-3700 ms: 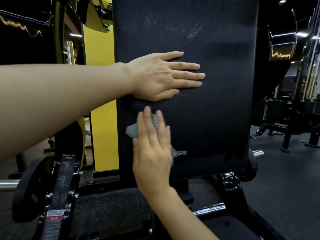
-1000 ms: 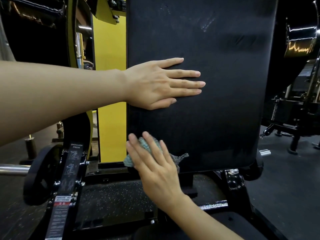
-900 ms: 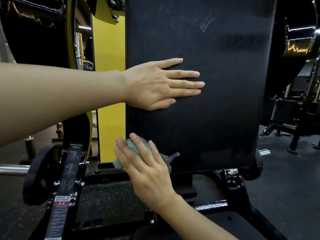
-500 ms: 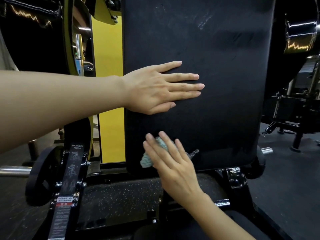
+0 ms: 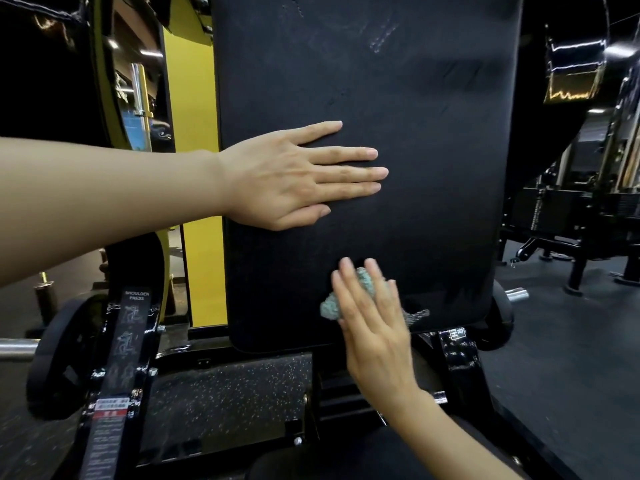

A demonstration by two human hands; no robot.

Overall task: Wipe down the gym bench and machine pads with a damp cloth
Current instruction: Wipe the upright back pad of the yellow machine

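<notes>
A bright yellow upright panel (image 5: pixel 199 220) stands ahead of me in the dim gym. Just left of it rises a black steel post with a white SHOULDER PRESS label (image 5: pixel 130 341). Further left, a round black weight plate (image 5: pixel 55 362) sits on a chrome bar (image 5: pixel 15 349). Below the panel lies black speckled rubber flooring (image 5: pixel 228 403). Far to its right I see black weight machines (image 5: pixel 568 213) under a white ceiling light (image 5: pixel 623 50)

Two bare forearms are in view, one at the frame's left edge, one at the lower right. Fingernails on the left hand (image 5: pixel 287 178) and right hand (image 5: pixel 375 336) are short, trimmed.
</notes>
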